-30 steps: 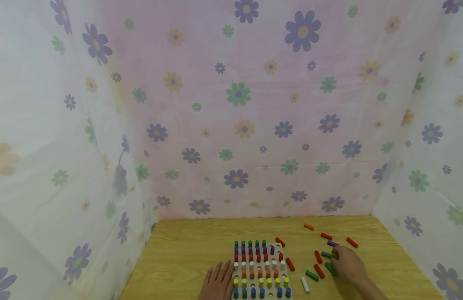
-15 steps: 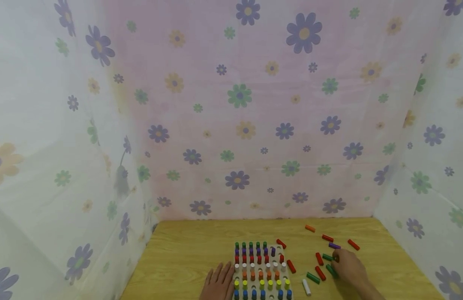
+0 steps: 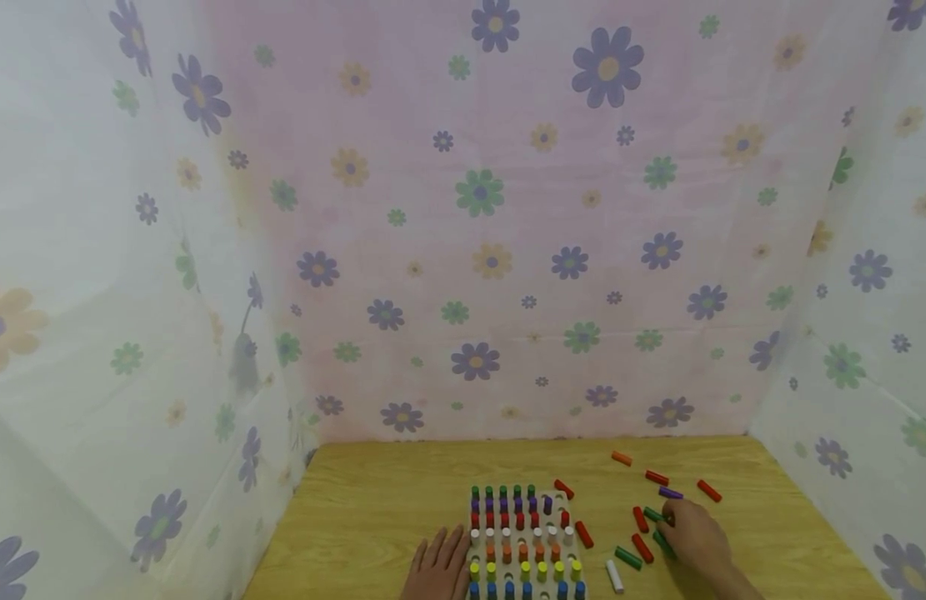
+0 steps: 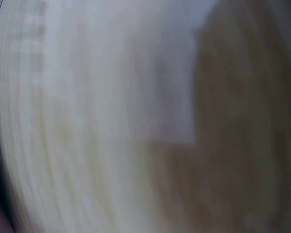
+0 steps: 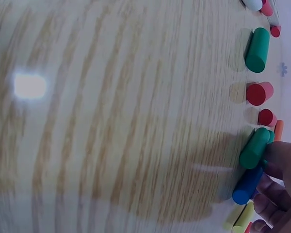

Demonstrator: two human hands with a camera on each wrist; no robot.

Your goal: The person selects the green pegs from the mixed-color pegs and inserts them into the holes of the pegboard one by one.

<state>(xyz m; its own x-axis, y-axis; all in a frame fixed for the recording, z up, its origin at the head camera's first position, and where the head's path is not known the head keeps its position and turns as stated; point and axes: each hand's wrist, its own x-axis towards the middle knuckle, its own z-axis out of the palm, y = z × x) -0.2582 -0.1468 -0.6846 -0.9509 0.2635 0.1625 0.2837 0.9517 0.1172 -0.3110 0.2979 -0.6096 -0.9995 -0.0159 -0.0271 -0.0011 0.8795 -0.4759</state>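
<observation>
In the head view my left hand (image 3: 437,567) lies flat, fingers extended, against the left edge of a pegboard (image 3: 521,543). Upright pegs fill much of the board in colour rows: green, purple, red, white, orange, yellow and blue. My right hand (image 3: 700,537) is over the loose pegs on the right. Its thumb and fingertips pinch the end of a green peg (image 3: 653,515). Another green peg (image 3: 663,544) lies just under the hand. In the right wrist view a blue peg (image 5: 247,187) and a yellow peg (image 5: 244,217) lie by the curled fingers. The left wrist view is blurred.
Loose red pegs (image 3: 643,547), a green peg (image 3: 628,557), a white peg (image 3: 615,576), a purple peg (image 3: 670,493) and an orange peg (image 3: 622,458) are scattered on the wooden table (image 3: 372,483). Flowered sheets (image 3: 402,208) enclose the back and sides.
The head view has shifted slightly. My right hand stays at the green pegs with only slight finger movement; my left hand keeps its place beside the board.
</observation>
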